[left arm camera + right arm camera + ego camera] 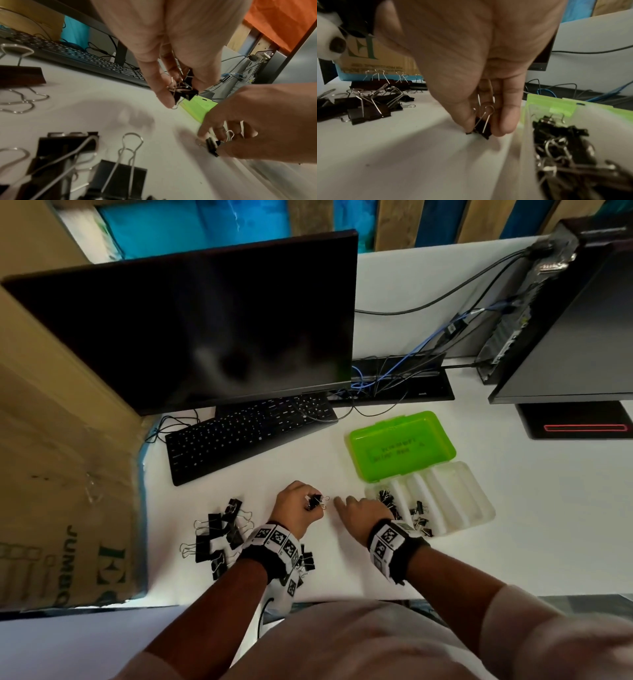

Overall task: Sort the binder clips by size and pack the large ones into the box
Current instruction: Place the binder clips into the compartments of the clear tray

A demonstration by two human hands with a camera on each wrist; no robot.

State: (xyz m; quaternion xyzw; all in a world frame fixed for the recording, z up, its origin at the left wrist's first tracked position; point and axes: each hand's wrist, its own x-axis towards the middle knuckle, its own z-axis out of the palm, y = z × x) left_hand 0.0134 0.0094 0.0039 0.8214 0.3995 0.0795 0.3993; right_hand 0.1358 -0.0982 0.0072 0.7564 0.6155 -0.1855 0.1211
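Observation:
My left hand holds a few small black binder clips between thumb and fingers, lifted a little above the white desk. My right hand pinches one small black clip against the desk, just left of the box. The box is a clear ribbed tray with an open green lid; small clips lie in its left end. A pile of large black clips lies on the desk at my left wrist.
A black keyboard and a dark monitor stand behind the hands. A cardboard carton walls off the left side. A computer tower with cables stands at the back right. The desk's front edge is close to my body.

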